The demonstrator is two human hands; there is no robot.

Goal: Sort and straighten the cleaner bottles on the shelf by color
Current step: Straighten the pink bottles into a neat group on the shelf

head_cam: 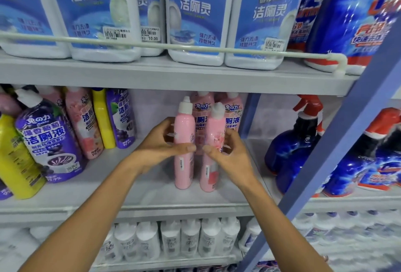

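Observation:
Two pink cleaner bottles stand side by side on the middle shelf (pixel 152 193). My left hand (pixel 161 141) grips the left pink bottle (pixel 184 163) at mid-height. My right hand (pixel 230 152) grips the right pink bottle (pixel 209 174), which leans slightly. Behind them stand two more pink bottles (pixel 200 113) with their labels facing out. On the left of the same shelf a purple bottle (pixel 48 141), a yellow bottle (pixel 15 159), another pink bottle (pixel 83 122), a second yellow one (pixel 103 117) and a second purple one (pixel 121 117) stand mixed and tilted.
The upper shelf carries large white-and-blue jugs (pixel 195 15) behind a white rail (pixel 152 44). Dark blue spray bottles with red triggers (pixel 297 141) stand to the right, past a blue upright post (pixel 338 152). White bottles (pixel 173 239) fill the lower shelf.

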